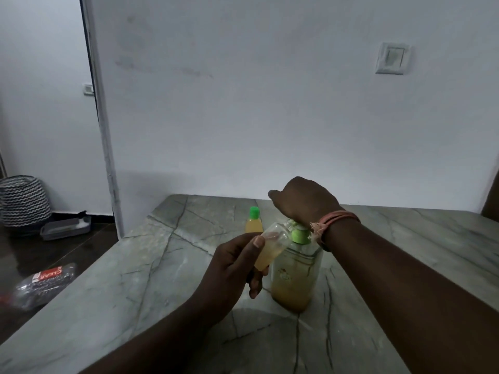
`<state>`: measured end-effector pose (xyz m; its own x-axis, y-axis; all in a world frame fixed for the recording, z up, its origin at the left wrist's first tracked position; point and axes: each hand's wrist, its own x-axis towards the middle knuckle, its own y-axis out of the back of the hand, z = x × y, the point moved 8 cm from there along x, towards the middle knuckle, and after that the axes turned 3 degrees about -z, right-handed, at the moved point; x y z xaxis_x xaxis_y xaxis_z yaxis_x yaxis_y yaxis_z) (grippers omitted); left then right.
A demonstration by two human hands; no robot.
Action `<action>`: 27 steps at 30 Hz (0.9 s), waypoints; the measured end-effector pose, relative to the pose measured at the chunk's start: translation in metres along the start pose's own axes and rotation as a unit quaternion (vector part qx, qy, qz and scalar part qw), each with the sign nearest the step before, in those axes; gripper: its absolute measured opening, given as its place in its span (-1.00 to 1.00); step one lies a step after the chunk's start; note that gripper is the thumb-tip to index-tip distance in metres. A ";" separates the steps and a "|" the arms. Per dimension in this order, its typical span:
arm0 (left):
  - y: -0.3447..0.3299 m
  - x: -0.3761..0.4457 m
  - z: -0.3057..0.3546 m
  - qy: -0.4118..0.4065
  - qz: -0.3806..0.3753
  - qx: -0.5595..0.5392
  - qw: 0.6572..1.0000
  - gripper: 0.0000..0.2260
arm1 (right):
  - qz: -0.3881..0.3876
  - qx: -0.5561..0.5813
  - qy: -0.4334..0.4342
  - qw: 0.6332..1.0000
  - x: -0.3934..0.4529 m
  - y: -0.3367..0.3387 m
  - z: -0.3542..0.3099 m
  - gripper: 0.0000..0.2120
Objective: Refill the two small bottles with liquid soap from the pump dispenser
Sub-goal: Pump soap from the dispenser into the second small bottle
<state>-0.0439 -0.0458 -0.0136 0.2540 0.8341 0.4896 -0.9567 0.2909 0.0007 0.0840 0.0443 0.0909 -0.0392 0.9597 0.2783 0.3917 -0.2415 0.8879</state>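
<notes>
Left hand: my left hand (232, 261) grips the small clear uncapped plastic bottle (271, 245), tilted so its mouth meets the spout; it is partly full of amber soap.
Right hand: my right hand (303, 199) presses down on the green pump head (299, 234); fingers are hidden, so I cannot tell their curl.
Dispenser: the large clear pump dispenser (295, 276) stands mid-surface on the grey marble table (135, 279), steadied by that press.
Second bottle: the small green-capped bottle of amber soap (254, 221) stands toward the far edge, apparently done.
</notes>
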 end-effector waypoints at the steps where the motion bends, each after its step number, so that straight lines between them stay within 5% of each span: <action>1: 0.000 0.000 0.000 0.001 0.000 0.003 1.000 -0.72 | -0.006 0.003 -0.001 1.000 0.000 -0.001 0.001 -0.65; 9: -0.002 -0.002 0.008 0.002 0.010 0.014 1.000 -0.76 | -0.012 -0.097 0.032 0.995 -0.001 0.013 -0.014 -0.69; 14: 0.000 -0.003 0.007 0.001 0.025 0.011 1.000 -0.76 | -0.013 0.001 -0.004 1.000 -0.002 0.001 -0.001 -0.60; 21: -0.002 -0.005 0.015 0.005 0.036 -0.012 0.999 -0.71 | -0.070 -0.029 -0.009 0.997 0.002 -0.005 -0.001 -0.66; 27: 0.001 -0.002 0.013 0.007 0.050 -0.024 0.998 -0.76 | -0.024 -0.013 -0.020 0.999 0.004 0.000 0.000 -0.67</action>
<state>-0.0468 -0.0536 -0.0034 0.1602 0.8666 0.4726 -0.9694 0.2283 -0.0899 0.0840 0.0480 0.0923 -0.0211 0.9751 0.2206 0.3657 -0.1978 0.9095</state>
